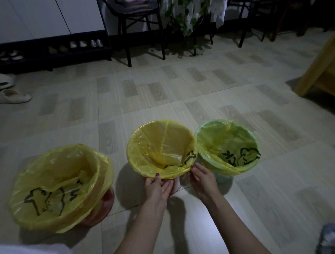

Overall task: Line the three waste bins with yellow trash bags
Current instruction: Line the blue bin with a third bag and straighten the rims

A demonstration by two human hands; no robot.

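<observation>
Three small bins stand in a row on the floor, each with a yellow bag over its rim. The left bin (107, 201) is reddish and its bag (54, 171) shows a black drawing. The middle bin (176, 184) is pale, and its yellow bag (144, 147) is folded over the rim. The right bin (222, 177) is green, with its bag (227, 139) hanging inside. My left hand (158, 186) pinches the near hem of the middle bag, fingers lying along the bin wall. My right hand (201, 176) pinches the same hem further right.
A wooden piece of furniture (326, 70) stands at the right. At the back are black chairs (138, 21), a trailing plant (192, 15) and a shoe rack (48, 49). Two slippers (7, 88) lie at the left. A grey shoe (333, 238) is near the bottom right.
</observation>
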